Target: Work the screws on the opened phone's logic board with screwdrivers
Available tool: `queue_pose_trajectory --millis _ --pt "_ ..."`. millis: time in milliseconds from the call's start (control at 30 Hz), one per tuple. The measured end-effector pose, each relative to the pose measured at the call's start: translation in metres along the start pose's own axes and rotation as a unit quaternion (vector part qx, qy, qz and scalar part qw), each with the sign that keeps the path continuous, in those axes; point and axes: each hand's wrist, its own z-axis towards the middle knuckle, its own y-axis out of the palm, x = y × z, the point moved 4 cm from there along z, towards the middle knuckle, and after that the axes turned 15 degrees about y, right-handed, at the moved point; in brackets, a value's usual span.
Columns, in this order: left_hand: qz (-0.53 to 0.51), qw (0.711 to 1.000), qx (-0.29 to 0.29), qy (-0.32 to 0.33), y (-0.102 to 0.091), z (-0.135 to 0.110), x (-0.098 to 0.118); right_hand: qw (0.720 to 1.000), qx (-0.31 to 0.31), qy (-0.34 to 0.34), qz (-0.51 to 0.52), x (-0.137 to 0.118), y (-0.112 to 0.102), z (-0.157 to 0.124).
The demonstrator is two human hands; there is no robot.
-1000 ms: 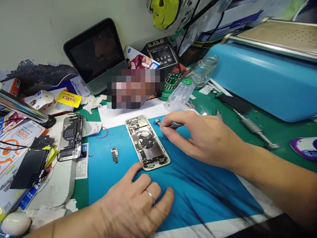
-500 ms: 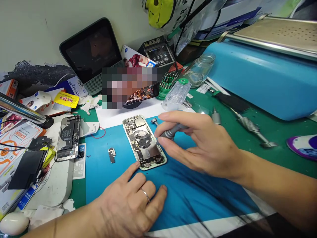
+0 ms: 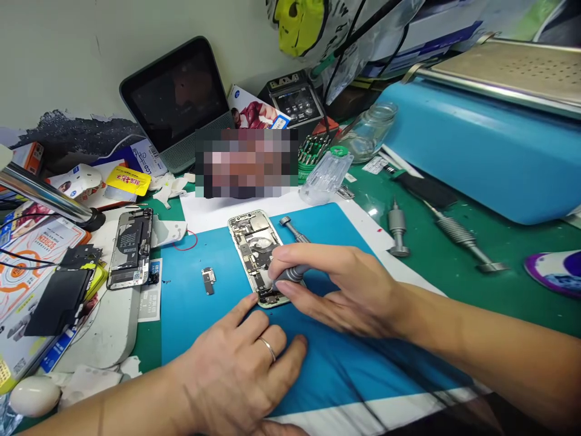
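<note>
An opened phone (image 3: 254,242) lies on the blue mat (image 3: 204,315) with its circuit boards showing. My right hand (image 3: 340,284) is closed round a grey screwdriver (image 3: 290,274), whose tip is down at the phone's lower end. My left hand (image 3: 240,375) rests flat on the mat with fingers spread, and its index fingertip touches the phone's bottom corner. A second grey screwdriver (image 3: 293,229) lies on the mat just right of the phone. A small dark metal part (image 3: 209,280) sits on the mat to the left.
Another dismantled phone (image 3: 129,248) lies at the left on a white pad. A grey tool stand (image 3: 398,230), a spring tool (image 3: 463,239), a glass jar (image 3: 372,130) and a clear plastic case (image 3: 324,175) sit on the green mat. A blue machine (image 3: 490,151) fills the right. A dark tablet (image 3: 177,100) leans at the back.
My right hand has come down and left with the grey screwdriver, from beside the phone's top to its lower end. My left hand has stayed put.
</note>
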Motion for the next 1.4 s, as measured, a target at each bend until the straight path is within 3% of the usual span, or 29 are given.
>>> queue_pose_trajectory --millis 233,467,1400 --pt "-0.001 1.000 0.008 0.000 0.0022 -0.0015 0.0001 0.996 0.045 -0.069 -0.026 -0.0015 0.0005 -0.0021" --pt "0.001 1.000 0.010 0.002 0.0022 -0.0013 0.0002 0.993 0.054 -0.089 -0.047 -0.0036 0.0007 -0.0025" --pt "-0.021 0.999 -0.024 0.026 0.0042 -0.0012 -0.0014 1.000 0.012 0.011 -0.017 0.0052 0.0029 -0.0021"
